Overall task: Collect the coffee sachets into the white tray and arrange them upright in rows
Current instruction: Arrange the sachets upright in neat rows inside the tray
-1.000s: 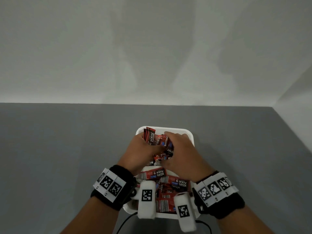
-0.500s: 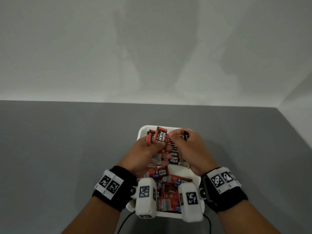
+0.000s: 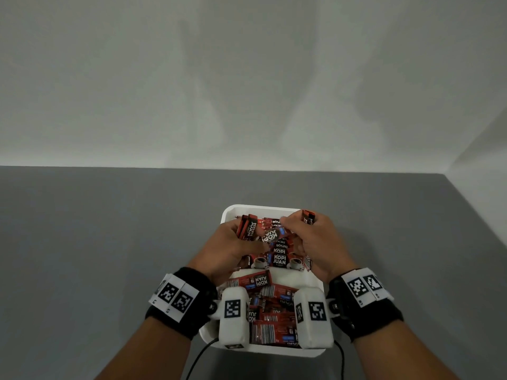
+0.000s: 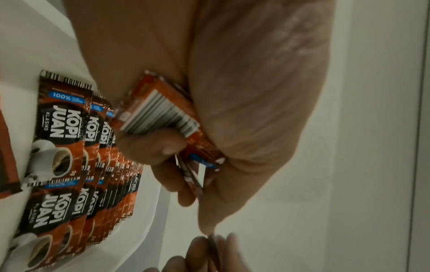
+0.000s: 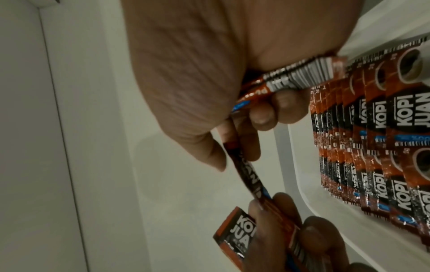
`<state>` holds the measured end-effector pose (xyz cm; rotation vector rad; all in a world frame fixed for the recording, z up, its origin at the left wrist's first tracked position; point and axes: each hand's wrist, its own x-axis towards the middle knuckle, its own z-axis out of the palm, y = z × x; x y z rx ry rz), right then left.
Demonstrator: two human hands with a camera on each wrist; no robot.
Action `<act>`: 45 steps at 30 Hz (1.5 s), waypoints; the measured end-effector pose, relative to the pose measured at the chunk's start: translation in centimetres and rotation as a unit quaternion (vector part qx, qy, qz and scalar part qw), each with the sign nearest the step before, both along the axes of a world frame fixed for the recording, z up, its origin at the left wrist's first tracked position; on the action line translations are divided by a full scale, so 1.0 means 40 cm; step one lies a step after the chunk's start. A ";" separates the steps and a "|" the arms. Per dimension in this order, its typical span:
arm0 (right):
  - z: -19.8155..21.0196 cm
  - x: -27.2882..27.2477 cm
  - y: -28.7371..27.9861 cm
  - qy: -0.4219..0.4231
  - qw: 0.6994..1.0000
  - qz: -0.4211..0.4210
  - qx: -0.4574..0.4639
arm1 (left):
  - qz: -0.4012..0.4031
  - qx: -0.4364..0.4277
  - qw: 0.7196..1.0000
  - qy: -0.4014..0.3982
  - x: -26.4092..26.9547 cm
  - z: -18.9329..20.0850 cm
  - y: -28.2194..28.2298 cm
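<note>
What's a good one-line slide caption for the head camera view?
Both hands, left and right, hold coffee sachets over the white tray, upright rows behind loose sachets.

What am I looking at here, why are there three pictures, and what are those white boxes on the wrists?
A person sorts coffee sachets with bare hands. The wide picture comes from a head camera; the two close-ups come from the white box-shaped wrist cameras. On the grey tabletop sits a white plastic tray. Red and black sachets stand in rows at its far end; loose ones lie flat nearer the person. The left hand grips a small bundle of sachets, and the right hand grips more, its fingers pinching one sachet.
</note>
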<state>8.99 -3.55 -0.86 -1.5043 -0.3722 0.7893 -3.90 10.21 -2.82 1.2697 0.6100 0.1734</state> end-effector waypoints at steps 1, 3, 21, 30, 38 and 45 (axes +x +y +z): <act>-0.003 0.003 0.000 -0.016 1.000 -0.005 -0.005 | 0.007 -0.008 1.000 -0.005 0.000 0.001 0.002; -0.018 0.016 -0.003 -0.049 0.998 -0.027 -0.028 | 0.044 -0.028 0.998 -0.017 0.001 -0.001 0.009; -0.009 -0.040 -0.001 -0.398 0.905 0.042 -0.144 | 0.162 0.069 0.983 -0.047 0.022 -0.002 -0.005; 0.004 -0.030 0.071 0.140 0.988 -0.055 0.035 | 0.015 0.172 0.983 -0.069 0.031 0.005 -0.069; 0.016 -0.022 0.030 0.070 0.997 -0.036 -0.002 | 0.040 -0.194 0.977 -0.075 0.012 0.014 -0.046; 0.052 -0.028 0.013 -0.014 0.999 0.036 -0.006 | -0.067 0.124 0.989 -0.044 0.007 0.018 -0.052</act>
